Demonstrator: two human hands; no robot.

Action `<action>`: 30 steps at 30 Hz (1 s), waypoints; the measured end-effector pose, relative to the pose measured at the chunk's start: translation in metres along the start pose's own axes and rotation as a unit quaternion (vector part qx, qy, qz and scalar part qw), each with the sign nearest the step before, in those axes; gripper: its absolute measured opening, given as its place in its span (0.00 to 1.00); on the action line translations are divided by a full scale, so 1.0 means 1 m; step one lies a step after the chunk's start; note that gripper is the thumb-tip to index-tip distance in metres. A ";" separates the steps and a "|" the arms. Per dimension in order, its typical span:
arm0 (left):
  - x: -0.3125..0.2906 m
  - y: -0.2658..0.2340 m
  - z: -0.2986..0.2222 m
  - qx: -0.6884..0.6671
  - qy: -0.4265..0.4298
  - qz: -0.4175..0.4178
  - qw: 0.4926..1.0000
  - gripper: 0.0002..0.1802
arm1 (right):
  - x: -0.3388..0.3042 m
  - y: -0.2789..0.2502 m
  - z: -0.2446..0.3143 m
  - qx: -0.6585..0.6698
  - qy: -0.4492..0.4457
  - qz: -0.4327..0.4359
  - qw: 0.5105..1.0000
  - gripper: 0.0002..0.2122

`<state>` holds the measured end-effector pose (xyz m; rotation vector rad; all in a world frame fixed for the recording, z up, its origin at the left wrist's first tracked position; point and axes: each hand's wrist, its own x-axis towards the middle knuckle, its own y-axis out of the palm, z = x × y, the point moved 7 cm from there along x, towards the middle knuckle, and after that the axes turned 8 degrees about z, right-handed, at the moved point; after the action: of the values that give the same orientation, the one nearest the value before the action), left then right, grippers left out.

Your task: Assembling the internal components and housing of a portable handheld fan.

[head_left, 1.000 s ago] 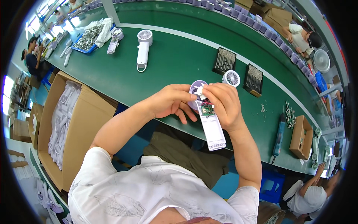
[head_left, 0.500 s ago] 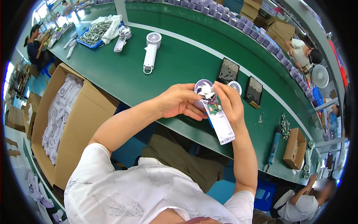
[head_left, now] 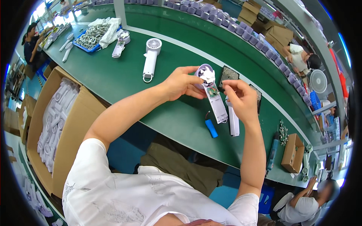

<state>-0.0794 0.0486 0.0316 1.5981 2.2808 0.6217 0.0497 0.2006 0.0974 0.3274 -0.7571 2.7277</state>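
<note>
My left hand (head_left: pixel 184 83) grips the round head of an opened white hand-held fan (head_left: pixel 215 103), held just above the green table (head_left: pixel 124 81). The fan's handle is open and its green circuit board (head_left: pixel 211 90) shows. My right hand (head_left: pixel 241 100) pinches the fan's right edge beside the board. A blue battery (head_left: pixel 211 128) on a red wire lies on the table below the handle. A white handle cover (head_left: pixel 233 121) lies just under my right hand.
A whole white fan (head_left: pixel 151 58) lies farther back. Two black grilles (head_left: pixel 228 74) (head_left: pixel 258 98) sit behind my hands. A blue tray of metal parts (head_left: pixel 90 35), a cardboard box of white parts (head_left: pixel 56 113), a small box (head_left: pixel 292 152) and a blue screwdriver (head_left: pixel 273 152) are around. Other people work nearby.
The handle cover has come off the fan and now lies on the table. The blue battery has dropped out onto the table. My hands have moved slightly apart.
</note>
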 end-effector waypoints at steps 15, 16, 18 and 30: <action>0.022 -0.005 0.036 -0.012 -0.040 0.016 0.999 0.29 | -0.002 0.025 -0.043 0.002 0.110 -0.033 0.993 0.09; 0.022 -0.003 0.036 -0.009 -0.045 0.017 0.999 0.29 | -0.001 0.024 -0.045 -0.010 0.106 -0.025 0.994 0.09; 0.022 -0.002 0.036 -0.011 -0.045 0.014 0.999 0.30 | 0.002 0.024 -0.043 -0.046 0.082 -0.009 0.996 0.09; 0.015 -0.006 0.040 -0.009 -0.062 -0.084 0.995 0.28 | -0.004 0.020 -0.057 0.052 0.102 0.011 0.993 0.05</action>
<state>-0.0707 0.0680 -0.0064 1.3775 2.2819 0.4857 0.0390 0.2137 0.0399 0.0593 -0.5684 2.7724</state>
